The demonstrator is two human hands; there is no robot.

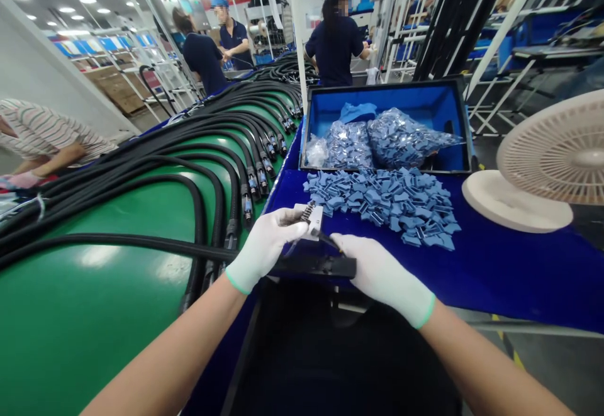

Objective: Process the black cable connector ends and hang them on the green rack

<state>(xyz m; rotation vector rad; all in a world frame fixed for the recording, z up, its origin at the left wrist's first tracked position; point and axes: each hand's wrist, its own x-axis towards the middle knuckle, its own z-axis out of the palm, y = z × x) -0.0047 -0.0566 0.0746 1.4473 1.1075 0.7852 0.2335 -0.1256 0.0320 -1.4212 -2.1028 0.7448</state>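
White gloves with green cuffs cover both hands. My left hand [270,243] is closed, thumb and fingers pinching a small dark ribbed connector piece [307,212] over a white block [316,219]. My right hand [377,271] is closed at the right of the block, its fingers round a thin dark cable [327,240] that runs to the connector piece. Below the hands a black bar [325,267] lies crosswise. A pile of blue plastic clips [391,202] spreads over the blue table just beyond my hands.
Black cables with connector ends [217,196] cover the green surface [94,315] at left. A blue bin [387,95] holds bagged clips [406,136]. A fan [561,145] stands right. Several people are farther back; one person in stripes [56,133] is at left.
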